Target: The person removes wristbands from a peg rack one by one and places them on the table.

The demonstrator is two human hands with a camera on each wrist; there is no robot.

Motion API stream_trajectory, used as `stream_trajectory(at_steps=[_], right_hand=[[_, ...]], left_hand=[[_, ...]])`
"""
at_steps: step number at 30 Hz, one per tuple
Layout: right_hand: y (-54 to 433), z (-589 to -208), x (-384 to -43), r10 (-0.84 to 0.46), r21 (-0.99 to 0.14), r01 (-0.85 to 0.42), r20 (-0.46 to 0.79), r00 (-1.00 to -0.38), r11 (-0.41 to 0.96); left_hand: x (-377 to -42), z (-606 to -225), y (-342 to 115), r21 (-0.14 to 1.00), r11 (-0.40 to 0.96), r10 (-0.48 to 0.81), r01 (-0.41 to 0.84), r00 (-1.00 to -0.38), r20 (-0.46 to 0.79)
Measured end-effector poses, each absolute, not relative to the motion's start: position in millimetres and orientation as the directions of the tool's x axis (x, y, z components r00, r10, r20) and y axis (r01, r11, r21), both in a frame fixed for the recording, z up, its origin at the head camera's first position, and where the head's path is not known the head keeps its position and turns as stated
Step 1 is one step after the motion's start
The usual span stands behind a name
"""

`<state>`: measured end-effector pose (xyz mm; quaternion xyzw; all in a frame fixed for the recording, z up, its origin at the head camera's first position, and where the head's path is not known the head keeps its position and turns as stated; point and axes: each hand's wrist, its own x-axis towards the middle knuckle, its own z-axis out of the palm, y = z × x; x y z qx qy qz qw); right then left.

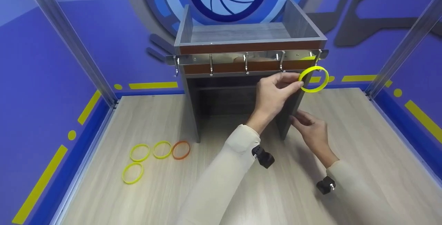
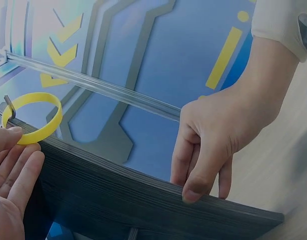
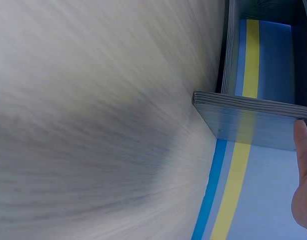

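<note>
My left hand [image 1: 274, 92] pinches a yellow silicone wristband [image 1: 312, 90] between thumb and fingers. In the head view its upper edge overlaps the tip of the rightmost metal hook [image 1: 317, 57]. In the left wrist view the hook tip meets the wristband [image 2: 54, 122] near its left side; I cannot tell whether it passes through. Lower down, my right hand [image 1: 313, 130] grips the front edge of the grey wooden stand's right side panel [image 3: 253, 105], thumb on one face and fingers on the other [image 2: 213, 145].
Several hooks line the metal rail [image 1: 228, 58] across the stand's front. On the wooden tabletop [image 1: 165, 197] at left lie an orange wristband [image 1: 189, 150] and three yellow ones, including one nearest the front [image 1: 127, 182]. Printed blue walls [image 1: 89, 45] enclose the table.
</note>
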<state>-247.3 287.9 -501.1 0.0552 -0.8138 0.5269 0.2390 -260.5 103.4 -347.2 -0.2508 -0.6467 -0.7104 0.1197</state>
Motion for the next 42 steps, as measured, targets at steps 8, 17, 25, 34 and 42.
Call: stream_trajectory(at_steps=[8,17,25,34,42], right_hand=[[288.7,-501.1,-246.8,0.16,-0.82,-0.321,0.438,-0.885,0.474],[284.0,-496.2,-244.0,0.174,-0.829,-0.313,0.432,-0.885,0.464],[287.2,-500.3,-246.2,0.178,-0.83,-0.295,0.419,-0.891,0.473],[287.7,-503.0,-248.4,0.177,-0.815,-0.305,0.437,-0.882,0.492],[287.6,-502.2,-246.5,0.176,-0.824,-0.31,0.434,-0.884,0.474]], left_hand=[[-255.6,-346.5,103.7,0.858,-0.27,0.134,0.436,-0.866,0.482],[-251.1,-343.1,105.4,0.848,-0.352,0.129,0.395,-0.877,0.462],[-245.4,-346.2,100.6,0.838,-0.37,0.137,0.4,-0.869,0.476],[-238.5,-359.1,82.4,0.842,-0.372,0.121,0.39,-0.879,0.46],[-233.4,-378.0,57.6,0.856,-0.351,0.106,0.38,-0.892,0.44]])
